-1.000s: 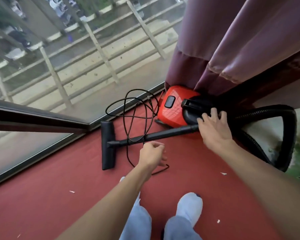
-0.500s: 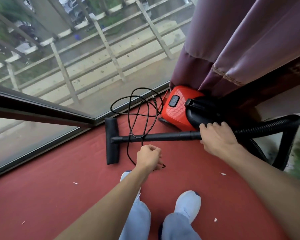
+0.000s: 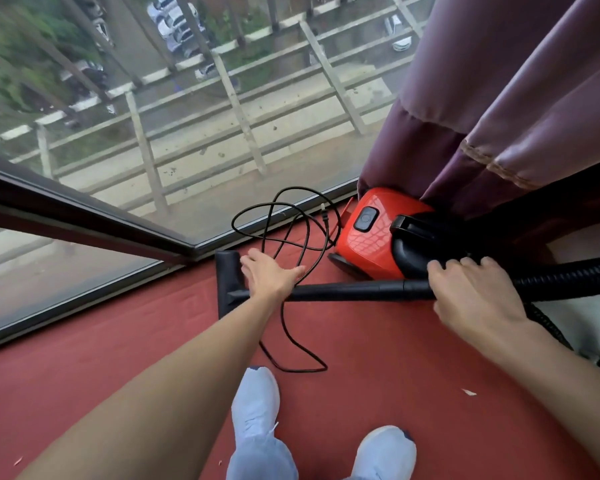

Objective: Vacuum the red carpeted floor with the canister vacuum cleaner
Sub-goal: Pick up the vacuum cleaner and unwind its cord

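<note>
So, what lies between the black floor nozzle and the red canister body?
Head view: the tangled black power cord on red carpet, and the left hand.

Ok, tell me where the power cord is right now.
Head view, centre: the power cord lies looped on the red carpet between the floor nozzle and the red canister, trailing toward the shoes.

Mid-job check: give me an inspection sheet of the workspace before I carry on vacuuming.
Surface: red carpet, a few pale scraps on it.
Job's things: red canister by the window, partly under the curtain; wand held low across the carpet; floor nozzle beside the window frame; hose leaving right.
Clutter: nothing seen beyond the scraps.
Hands: left hand open, fingers spread over the wand near the nozzle; right hand grips the wand's hose end.
Cables: black cord in loose loops on the carpet, crossing under the wand.
Surroundings: floor-level window, purple curtain, the person's shoes.
</note>
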Available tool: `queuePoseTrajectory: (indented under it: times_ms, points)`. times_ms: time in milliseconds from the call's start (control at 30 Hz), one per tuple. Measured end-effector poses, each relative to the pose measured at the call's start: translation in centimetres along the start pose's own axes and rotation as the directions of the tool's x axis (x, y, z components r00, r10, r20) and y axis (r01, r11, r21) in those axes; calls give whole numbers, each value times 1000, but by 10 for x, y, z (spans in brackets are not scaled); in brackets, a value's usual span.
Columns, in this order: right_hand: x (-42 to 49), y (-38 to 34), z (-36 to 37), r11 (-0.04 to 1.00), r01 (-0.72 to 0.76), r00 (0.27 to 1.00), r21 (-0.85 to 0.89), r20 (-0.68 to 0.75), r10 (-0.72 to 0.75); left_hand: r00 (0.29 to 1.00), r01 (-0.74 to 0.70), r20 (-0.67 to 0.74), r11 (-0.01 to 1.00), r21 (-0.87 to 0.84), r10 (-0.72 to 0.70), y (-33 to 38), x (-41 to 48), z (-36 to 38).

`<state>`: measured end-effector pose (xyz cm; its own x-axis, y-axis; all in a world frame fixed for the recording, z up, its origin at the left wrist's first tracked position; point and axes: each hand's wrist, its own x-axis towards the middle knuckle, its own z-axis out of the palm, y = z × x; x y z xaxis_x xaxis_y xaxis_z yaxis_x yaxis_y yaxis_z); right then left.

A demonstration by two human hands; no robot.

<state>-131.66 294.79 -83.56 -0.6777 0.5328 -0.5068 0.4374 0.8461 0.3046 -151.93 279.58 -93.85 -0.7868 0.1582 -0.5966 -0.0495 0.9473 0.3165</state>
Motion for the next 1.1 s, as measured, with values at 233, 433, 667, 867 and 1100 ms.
queuePoseTrajectory:
  times_ms: [233, 433, 667, 867, 1100]
  points:
    - [-1, 3, 5, 998, 54, 998, -46, -39, -56, 981, 26, 187, 990, 141, -53, -25, 55, 39]
    - [8, 9, 11, 998, 44, 993, -43, -110, -49, 959, 59, 261, 981, 182, -106, -31, 88, 58]
    - [21, 20, 38, 1000, 6, 986, 12, -167, -4, 988, 13, 148, 989, 149, -36, -34, 75, 63]
    - [19, 20, 42, 1000, -18, 993, -25, -118, 15, 985, -100, -137, 994, 38, 104, -29, 15, 19]
    - [17, 16, 46, 998, -59, 997, -35, -51, 57, 930, -366, -120, 843, -395, 347, -8, -45, -40]
